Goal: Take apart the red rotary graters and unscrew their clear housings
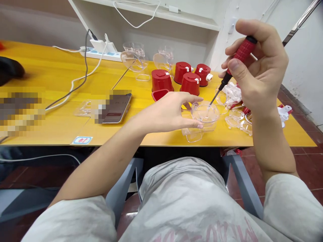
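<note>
My right hand (262, 64) is closed around the red and black handle of a screwdriver (239, 55). The shaft slants down to the left, and its tip reaches a clear plastic cup-like part (205, 114) near the table's front edge. Whether the tip sits on a screw is too small to tell. My left hand (174, 112) grips the rim of that clear part from the left, thumb in front and fingers behind. Just behind the left hand lies a red open piece (160, 94), partly covered by it.
Several red cup-shaped housings (161, 80) stand behind my hands, with clear plastic parts (136, 60) farther back. Loose clear and white pieces (232, 94) lie to the right. A phone (116, 108), cables (88, 72) and a power strip (101, 53) occupy the left side.
</note>
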A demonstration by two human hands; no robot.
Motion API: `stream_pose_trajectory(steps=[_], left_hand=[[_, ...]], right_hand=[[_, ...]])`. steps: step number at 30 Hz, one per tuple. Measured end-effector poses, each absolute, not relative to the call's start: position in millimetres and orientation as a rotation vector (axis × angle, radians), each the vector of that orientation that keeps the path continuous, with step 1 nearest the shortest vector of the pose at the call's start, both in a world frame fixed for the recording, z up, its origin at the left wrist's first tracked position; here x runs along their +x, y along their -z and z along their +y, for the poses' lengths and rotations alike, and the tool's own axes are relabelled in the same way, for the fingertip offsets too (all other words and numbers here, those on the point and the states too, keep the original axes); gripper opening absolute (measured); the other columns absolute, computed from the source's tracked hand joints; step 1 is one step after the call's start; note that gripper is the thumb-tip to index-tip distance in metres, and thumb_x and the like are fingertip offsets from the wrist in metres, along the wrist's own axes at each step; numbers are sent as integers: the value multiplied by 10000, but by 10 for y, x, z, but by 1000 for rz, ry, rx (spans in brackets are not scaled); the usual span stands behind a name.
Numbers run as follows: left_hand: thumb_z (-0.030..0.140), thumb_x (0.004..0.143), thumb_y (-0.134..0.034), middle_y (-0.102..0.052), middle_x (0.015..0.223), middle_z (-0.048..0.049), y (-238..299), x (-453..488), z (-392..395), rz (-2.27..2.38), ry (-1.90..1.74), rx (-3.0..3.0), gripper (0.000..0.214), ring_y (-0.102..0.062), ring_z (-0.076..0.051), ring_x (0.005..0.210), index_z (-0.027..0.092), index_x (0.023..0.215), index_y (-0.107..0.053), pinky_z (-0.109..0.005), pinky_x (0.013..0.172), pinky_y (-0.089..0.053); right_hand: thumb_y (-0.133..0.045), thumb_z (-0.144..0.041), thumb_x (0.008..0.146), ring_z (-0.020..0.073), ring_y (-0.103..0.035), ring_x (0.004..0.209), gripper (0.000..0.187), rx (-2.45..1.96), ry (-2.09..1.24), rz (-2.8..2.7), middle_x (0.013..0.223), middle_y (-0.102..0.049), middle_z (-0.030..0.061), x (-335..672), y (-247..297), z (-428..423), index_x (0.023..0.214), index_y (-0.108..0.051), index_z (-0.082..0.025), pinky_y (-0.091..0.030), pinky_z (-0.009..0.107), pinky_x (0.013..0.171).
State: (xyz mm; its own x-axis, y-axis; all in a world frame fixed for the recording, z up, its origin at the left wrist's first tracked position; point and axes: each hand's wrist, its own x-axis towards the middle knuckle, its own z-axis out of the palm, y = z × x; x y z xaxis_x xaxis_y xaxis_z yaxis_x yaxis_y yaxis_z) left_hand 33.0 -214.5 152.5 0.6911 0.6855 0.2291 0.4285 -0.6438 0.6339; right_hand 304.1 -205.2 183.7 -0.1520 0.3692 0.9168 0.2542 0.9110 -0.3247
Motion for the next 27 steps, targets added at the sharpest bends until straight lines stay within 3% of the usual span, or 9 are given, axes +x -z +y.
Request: stream_pose_trajectory(steps=[6, 11, 16, 19, 21, 24, 27], left_hand=[[546, 880, -997, -803, 1628, -179, -1523, 342, -2160, 868, -626, 2329, 867, -791, -402, 1456, 160, 1624, -778, -483, 1228, -638], [560, 883, -993, -794, 1641, -185, -1519, 353, -2148, 844, -620, 2331, 872, -788, -405, 1462, 164, 1629, -777, -498, 1241, -632], [585, 896, -977, -775, 1669, -187, -1513, 358, -2142, 839, -607, 2336, 887, -767, -406, 1503, 167, 1649, -763, -498, 1266, -615], [599, 893, -970, -775, 1670, -186, -1510, 354, -2132, 833, -606, 2333, 890, -756, -408, 1523, 172, 1647, -765, -497, 1282, -603], [604, 878, -974, -776, 1668, -186, -1511, 351, -2120, 816, -607, 2329, 896, -749, -412, 1536, 171, 1636, -775, -502, 1304, -589], [590, 873, -966, -778, 1668, -182, -1520, 348, -2100, 789, -589, 2323, 887, -752, -411, 1533, 167, 1630, -780, -499, 1304, -590], [595, 869, -961, -771, 1678, -184, -1533, 343, -2089, 788, -570, 2321, 898, -759, -409, 1522, 165, 1635, -776, -495, 1288, -600]], right_hand=[[-932, -563, 999, 282, -794, 1210, 458, -602, -175, -1833, 1411, -818, 0, 2933, -1982, -2150, 1431, -830, -448, -791, 489, 973], [-973, -481, 947, 285, -805, 1128, 436, -668, -103, -1865, 1370, -838, -1, 2924, -2057, -2116, 1360, -852, -412, -778, 495, 913], [-998, -463, 862, 304, -797, 1008, 495, -670, 15, -1886, 1320, -828, -54, 2941, -2089, -2047, 1313, -818, -558, -748, 503, 741], [-1020, -426, 868, 264, -792, 970, 451, -670, -11, -1883, 1145, -821, -12, 2944, -2098, -2069, 1287, -853, -429, -746, 459, 792], [-1026, -498, 887, 251, -801, 1066, 478, -646, -86, -1883, 1207, -828, 12, 2959, -2105, -2096, 1309, -875, -333, -756, 426, 862], [-1030, -711, 861, 286, -801, 1184, 645, -593, -313, -1889, 1259, -832, 37, 3010, -2113, -2105, 1359, -889, -327, -773, 437, 905], [-1021, -767, 851, 256, -807, 1012, 659, -595, -337, -1870, 1110, -822, 38, 3056, -2103, -2069, 1326, -886, -331, -756, 434, 859]])
